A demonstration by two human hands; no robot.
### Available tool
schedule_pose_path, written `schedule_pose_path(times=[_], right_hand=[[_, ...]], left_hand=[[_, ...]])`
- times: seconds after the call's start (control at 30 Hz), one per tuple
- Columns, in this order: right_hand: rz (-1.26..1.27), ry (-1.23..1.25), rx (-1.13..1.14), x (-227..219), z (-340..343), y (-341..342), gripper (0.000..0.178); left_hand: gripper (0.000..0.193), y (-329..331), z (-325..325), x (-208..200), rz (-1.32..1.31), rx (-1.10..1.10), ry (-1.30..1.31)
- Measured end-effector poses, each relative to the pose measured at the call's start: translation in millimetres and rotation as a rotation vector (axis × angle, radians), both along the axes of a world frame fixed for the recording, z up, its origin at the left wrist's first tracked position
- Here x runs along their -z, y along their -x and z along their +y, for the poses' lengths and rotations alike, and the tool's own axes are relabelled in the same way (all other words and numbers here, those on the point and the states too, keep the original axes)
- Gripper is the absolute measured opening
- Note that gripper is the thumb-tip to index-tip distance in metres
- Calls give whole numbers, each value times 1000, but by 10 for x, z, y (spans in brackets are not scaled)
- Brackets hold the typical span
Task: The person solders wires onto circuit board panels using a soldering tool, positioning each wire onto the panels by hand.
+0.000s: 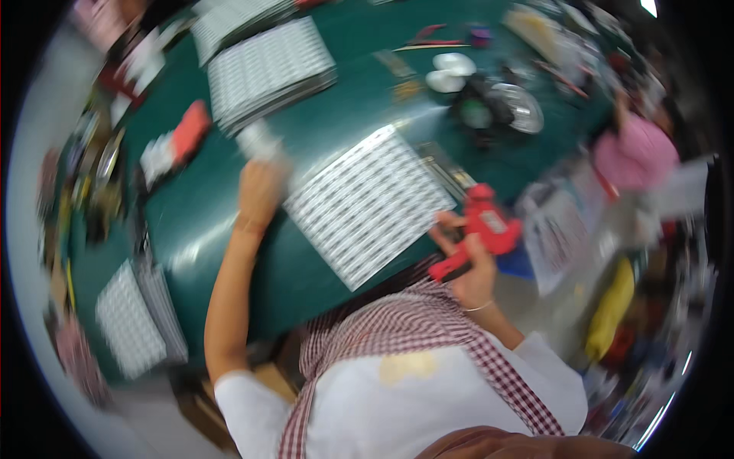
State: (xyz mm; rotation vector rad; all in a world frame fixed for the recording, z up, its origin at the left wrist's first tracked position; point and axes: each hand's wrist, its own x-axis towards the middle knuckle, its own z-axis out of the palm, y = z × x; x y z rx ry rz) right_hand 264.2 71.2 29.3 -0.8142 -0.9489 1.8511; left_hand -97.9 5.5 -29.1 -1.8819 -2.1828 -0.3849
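A square white panel (371,206) with rows of small grey marks lies at a slant on the green table in front of me. To its left is my left hand (261,187), blurred by motion, its fingers closed around a white, cloth-like wad (258,141). At the panel's lower right corner, my right hand (472,260) grips a red gun-shaped tool (489,222) by its handle. The tool's narrow end points up and left, beside some thin metal strips (440,164). Its exact kind is not clear.
Stacks of similar panels (271,69) stand at the far left, with more panels (131,321) near left. A red and white item (177,141) lies on the green table (206,229). Beyond the middle sit white round pieces (449,70) and a black device (482,107). A pink stool (636,153) stands right.
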Motion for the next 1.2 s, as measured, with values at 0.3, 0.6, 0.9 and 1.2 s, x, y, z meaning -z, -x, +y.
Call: schedule_pose_path(times=[0.3, 0.6, 0.9, 1.2], right_hand=[[-13, -101, -64, -155, -27, -55, 47], [114, 48, -73, -309, -53, 44, 30], [-103, -34, -323, -422, -176, 306, 29], [-120, -4, -416, -220, -327, 421, 24]], left_hand=[[15, 56, -8, 38, -40, 85, -237], [12, -118, -205, -154, -1130, -145, -422], [17, -1472, -615, -465, -1767, -139, -112], [14, -2027, -656, -522, -1209, -20, -154]])
